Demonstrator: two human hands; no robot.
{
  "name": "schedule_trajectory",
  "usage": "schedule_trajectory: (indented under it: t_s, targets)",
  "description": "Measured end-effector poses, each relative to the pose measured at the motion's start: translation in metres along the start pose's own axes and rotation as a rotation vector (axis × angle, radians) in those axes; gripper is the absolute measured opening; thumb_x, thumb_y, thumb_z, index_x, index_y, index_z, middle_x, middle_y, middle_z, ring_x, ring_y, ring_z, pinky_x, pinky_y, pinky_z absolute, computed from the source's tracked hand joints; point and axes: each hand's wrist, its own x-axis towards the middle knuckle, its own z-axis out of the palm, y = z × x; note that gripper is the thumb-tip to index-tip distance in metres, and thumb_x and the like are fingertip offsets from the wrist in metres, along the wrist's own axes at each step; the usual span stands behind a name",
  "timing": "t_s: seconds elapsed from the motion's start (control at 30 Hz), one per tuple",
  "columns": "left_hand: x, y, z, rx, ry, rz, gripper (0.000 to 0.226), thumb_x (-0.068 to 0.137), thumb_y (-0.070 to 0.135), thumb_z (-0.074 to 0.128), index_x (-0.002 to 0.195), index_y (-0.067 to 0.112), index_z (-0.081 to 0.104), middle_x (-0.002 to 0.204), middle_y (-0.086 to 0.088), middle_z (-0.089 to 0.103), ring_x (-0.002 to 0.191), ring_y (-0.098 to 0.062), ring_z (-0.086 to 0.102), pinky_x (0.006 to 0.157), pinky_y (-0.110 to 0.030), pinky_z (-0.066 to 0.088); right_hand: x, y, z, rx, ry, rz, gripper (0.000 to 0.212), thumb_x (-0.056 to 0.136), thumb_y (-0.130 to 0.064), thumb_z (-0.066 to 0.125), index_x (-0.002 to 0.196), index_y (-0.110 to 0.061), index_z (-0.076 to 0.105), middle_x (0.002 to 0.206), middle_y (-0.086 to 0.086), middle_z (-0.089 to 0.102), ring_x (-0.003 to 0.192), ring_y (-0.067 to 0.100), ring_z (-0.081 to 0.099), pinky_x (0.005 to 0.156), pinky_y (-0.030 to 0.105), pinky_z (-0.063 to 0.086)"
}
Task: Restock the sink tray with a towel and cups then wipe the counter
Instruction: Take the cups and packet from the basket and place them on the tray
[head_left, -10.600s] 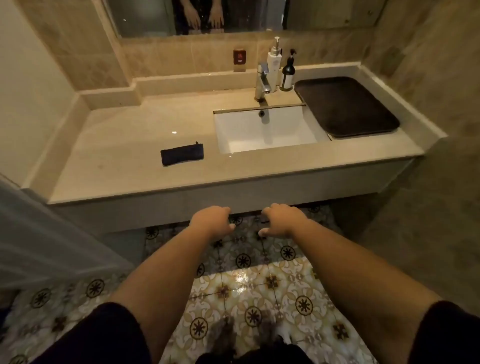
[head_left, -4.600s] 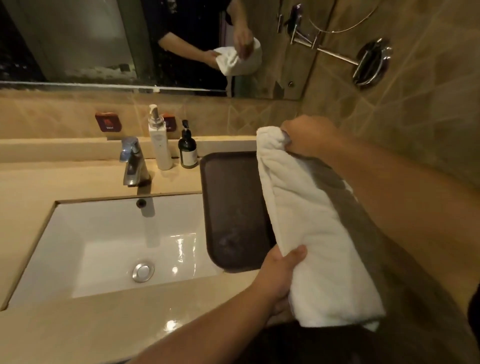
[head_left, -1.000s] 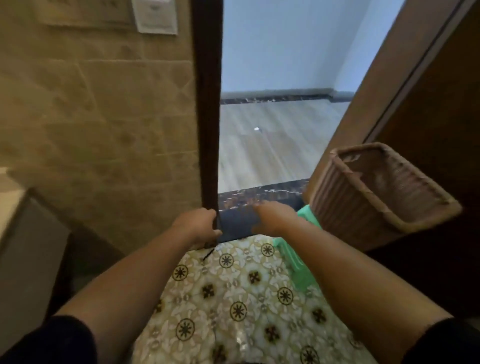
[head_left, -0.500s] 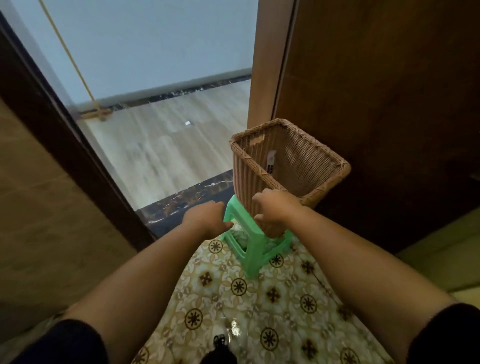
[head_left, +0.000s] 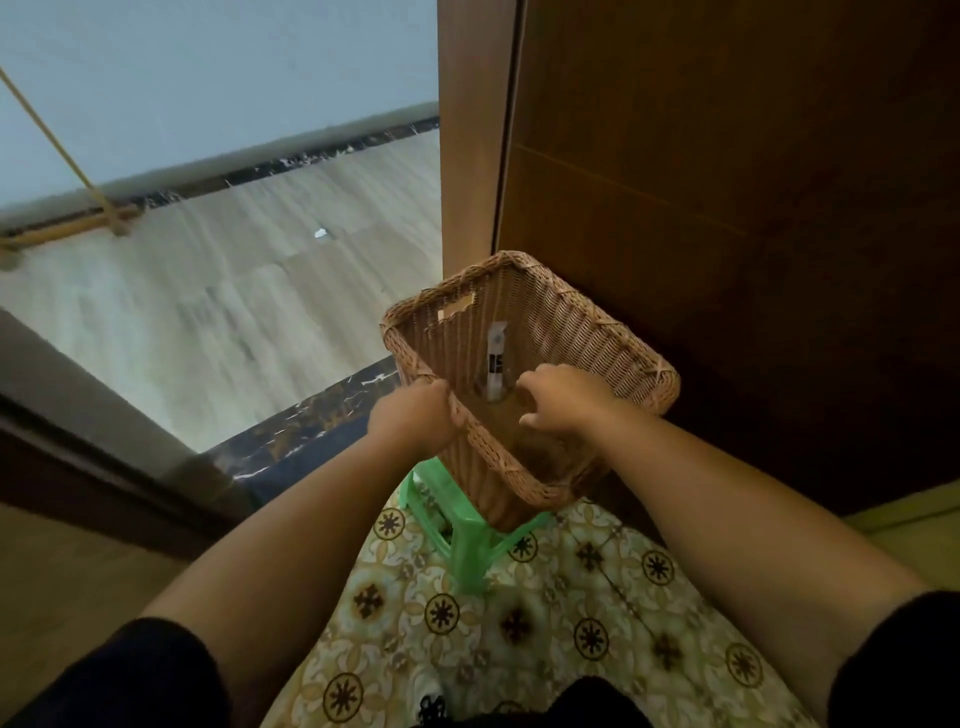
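A woven wicker basket (head_left: 623, 332) stands on a small green plastic stool (head_left: 470, 540) beside a dark wooden door. My left hand (head_left: 410, 418) is closed on the basket's near-left rim. Over the basket's opening hovers my right hand (head_left: 558, 400), its fingers curled and apart, holding nothing. A narrow white packet with dark print (head_left: 496, 358) leans against the inner far wall of the basket. What lies at the bottom of the basket is too dark to tell. The sink, tray, towel and cups are out of view.
The dark wooden door (head_left: 727, 208) rises right behind the basket. To the left, an open doorway with a dark stone threshold (head_left: 311, 426) leads onto a pale wood floor. Patterned floor tiles (head_left: 571, 623) lie under me.
My view swung right from the doorway onto the basket. Both hands rose from in front of the stool; the left took hold of the rim and the right moved over the opening.
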Motion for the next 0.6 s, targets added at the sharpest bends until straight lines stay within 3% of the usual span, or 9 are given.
schedule_trajectory:
  t_s: [0.1, 0.17, 0.37, 0.5, 0.6]
  targets:
    - [0.029, 0.012, 0.006, -0.01, 0.039, -0.042, 0.033, 0.091, 0.05, 0.051, 0.104, 0.021, 0.056, 0.093, 0.0, 0.055, 0.076, -0.018, 0.053, 0.051, -0.029, 0.039, 0.037, 0.03, 0.008, -0.007, -0.052, -0.037, 0.054, 0.088, -0.046, 0.062, 0.135, -0.021, 0.048, 0.127, 0.004, 0.055, 0.114, 0.026, 0.054, 0.081, 0.04, 0.049]
    - [0.045, 0.019, 0.012, -0.018, 0.035, -0.077, 0.032, 0.091, 0.05, 0.052, 0.103, 0.021, 0.056, 0.09, 0.002, 0.052, 0.075, -0.017, 0.053, 0.051, -0.028, 0.041, 0.06, 0.047, 0.015, -0.013, -0.079, -0.068, 0.054, 0.088, -0.047, 0.062, 0.134, -0.023, 0.048, 0.125, 0.003, 0.056, 0.113, 0.025, 0.055, 0.081, 0.039, 0.049]
    - [0.101, 0.053, 0.044, -0.148, 0.082, -0.279, 0.029, 0.091, 0.049, 0.055, 0.102, 0.022, 0.058, 0.098, -0.001, 0.062, 0.082, -0.018, 0.059, 0.076, -0.038, 0.055, 0.15, 0.099, 0.041, -0.046, -0.194, -0.232, 0.047, 0.088, -0.045, 0.062, 0.129, -0.024, 0.051, 0.121, 0.002, 0.058, 0.109, 0.025, 0.057, 0.081, 0.039, 0.051]
    - [0.128, 0.081, 0.075, -0.26, 0.012, -0.455, 0.035, 0.093, 0.045, 0.055, 0.118, 0.021, 0.058, 0.114, -0.003, 0.062, 0.101, -0.021, 0.06, 0.088, -0.043, 0.053, 0.186, 0.124, 0.069, -0.047, -0.238, -0.267, 0.04, 0.088, -0.045, 0.062, 0.12, -0.023, 0.053, 0.116, 0.003, 0.059, 0.103, 0.026, 0.057, 0.063, 0.032, 0.041]
    - [0.151, 0.082, 0.104, -0.418, -0.065, -0.657, 0.034, 0.093, 0.043, 0.055, 0.118, 0.02, 0.056, 0.113, -0.003, 0.061, 0.098, -0.022, 0.06, 0.088, -0.045, 0.052, 0.209, 0.137, 0.103, 0.075, -0.229, -0.197, 0.043, 0.086, -0.044, 0.063, 0.122, -0.023, 0.052, 0.118, 0.004, 0.059, 0.107, 0.026, 0.057, 0.075, 0.038, 0.047]
